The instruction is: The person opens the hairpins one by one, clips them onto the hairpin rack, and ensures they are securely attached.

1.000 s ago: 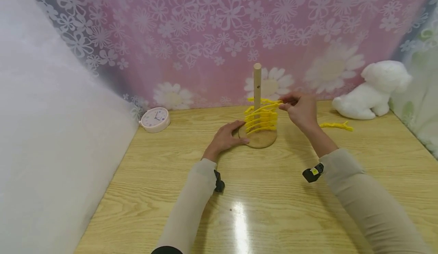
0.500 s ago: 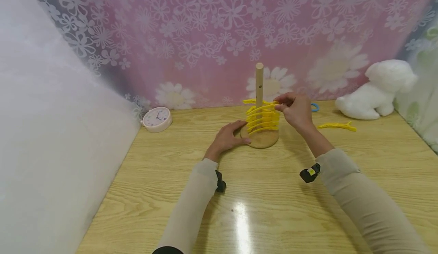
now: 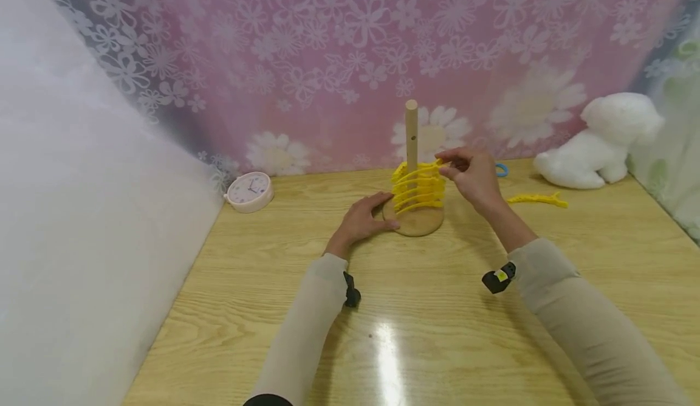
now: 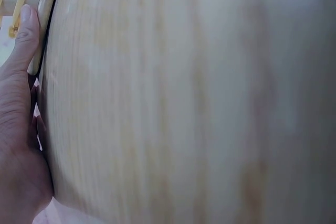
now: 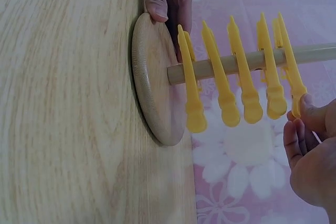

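Note:
A wooden pole point(image 3: 412, 132) stands upright on a round wooden base point(image 3: 420, 222), with several yellow hair clips point(image 5: 244, 72) clamped along it in a row. My left hand point(image 3: 361, 219) holds the base at its left edge, the thumb lying over the rim in the left wrist view. At the topmost clip point(image 5: 291, 66), my right hand point(image 3: 474, 178) pinches the rounded end between thumb and fingers. That clip lies across the pole, its two arms close on either side. Another yellow hair clip point(image 3: 538, 199) lies loose on the table, right of the right hand.
A blue ring-shaped piece point(image 3: 502, 169) shows behind the right hand, partly hidden. The white plush dog point(image 3: 601, 144) sits at the back right, and a pink round clock point(image 3: 249, 191) at the back left. Flowered pink cloth point(image 3: 328, 90) hangs behind the wooden table point(image 3: 262, 284).
The top clip's far arm stood spread away from the pole; now it has come down against it. My right hand shifted slightly left, and my left hand stayed at the base.

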Demonstrator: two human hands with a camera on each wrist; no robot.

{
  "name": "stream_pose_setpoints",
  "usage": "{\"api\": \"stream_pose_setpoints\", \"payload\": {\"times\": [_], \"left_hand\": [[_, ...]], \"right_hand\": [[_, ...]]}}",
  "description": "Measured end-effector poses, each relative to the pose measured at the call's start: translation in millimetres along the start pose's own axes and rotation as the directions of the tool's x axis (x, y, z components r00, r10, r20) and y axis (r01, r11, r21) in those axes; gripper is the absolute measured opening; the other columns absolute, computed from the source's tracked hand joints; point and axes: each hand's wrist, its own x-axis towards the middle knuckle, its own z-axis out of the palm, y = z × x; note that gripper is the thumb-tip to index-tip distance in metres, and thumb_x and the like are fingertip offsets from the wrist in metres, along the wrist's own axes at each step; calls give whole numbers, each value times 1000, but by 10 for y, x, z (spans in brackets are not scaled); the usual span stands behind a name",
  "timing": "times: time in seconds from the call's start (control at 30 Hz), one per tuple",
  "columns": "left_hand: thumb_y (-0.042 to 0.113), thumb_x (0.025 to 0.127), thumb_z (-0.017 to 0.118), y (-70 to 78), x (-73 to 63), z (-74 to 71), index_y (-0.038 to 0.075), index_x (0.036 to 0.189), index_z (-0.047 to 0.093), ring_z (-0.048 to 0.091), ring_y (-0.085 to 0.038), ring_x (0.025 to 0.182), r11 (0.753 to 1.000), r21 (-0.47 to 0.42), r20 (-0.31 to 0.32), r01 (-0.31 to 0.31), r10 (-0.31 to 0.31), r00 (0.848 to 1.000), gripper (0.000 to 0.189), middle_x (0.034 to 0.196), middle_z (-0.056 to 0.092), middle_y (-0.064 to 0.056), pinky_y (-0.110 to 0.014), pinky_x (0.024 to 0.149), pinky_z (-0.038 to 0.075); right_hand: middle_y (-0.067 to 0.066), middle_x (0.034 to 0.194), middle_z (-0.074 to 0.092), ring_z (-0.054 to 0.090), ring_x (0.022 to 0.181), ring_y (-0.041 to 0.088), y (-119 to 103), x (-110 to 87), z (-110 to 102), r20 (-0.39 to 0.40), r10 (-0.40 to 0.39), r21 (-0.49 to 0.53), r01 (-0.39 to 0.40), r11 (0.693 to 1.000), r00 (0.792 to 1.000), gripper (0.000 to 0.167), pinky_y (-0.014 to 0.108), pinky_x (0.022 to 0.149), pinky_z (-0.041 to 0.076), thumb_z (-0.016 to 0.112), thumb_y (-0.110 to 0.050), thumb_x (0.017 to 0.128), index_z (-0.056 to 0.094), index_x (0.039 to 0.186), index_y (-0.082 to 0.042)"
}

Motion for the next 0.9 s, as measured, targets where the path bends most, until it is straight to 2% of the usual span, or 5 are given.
{"api": "stream_pose_setpoints", "payload": {"times": [0.13, 0.37, 0.57, 0.9], "left_hand": [[57, 89, 78, 32, -10, -10, 33, 161, 42, 32, -23, 155, 1000, -2, -14, 1, -1, 1000, 84, 168, 35, -1, -47, 126, 27], [54, 91, 77, 67, -32, -6, 32, 162, 40, 32, -23, 155, 1000, 25, 2, 8, -8, 1000, 83, 168, 36, 0, -47, 126, 27], [56, 91, 77, 40, -26, 27, 32, 162, 39, 31, -26, 155, 1000, 21, 6, 9, -9, 1000, 84, 168, 35, -1, -49, 126, 25], [54, 91, 77, 54, -22, 35, 31, 161, 41, 30, -24, 155, 1000, 18, 2, 16, -16, 1000, 82, 168, 36, 1, -46, 127, 24]], "right_hand": [[15, 115, 69, 58, 88, 17, 31, -22, -36, 25, -11, 34, 10, 999, 1000, 25, 17, 75, 49, 70, -8, 100, 75, 124, -5], [13, 121, 67, 59, 91, 17, 98, -64, -92, 83, -14, 89, 6, 996, 996, 29, 20, 76, 51, 71, -14, 101, 73, 128, -5], [13, 125, 68, 61, 94, 16, 144, -85, -139, 116, -51, 91, 41, 995, 992, 31, 21, 82, 51, 71, -17, 101, 71, 131, -8], [13, 137, 65, 60, 103, 11, 208, -134, -271, 164, -39, 115, 20, 993, 986, 39, 21, 89, 48, 70, -21, 102, 66, 140, -12]]}}
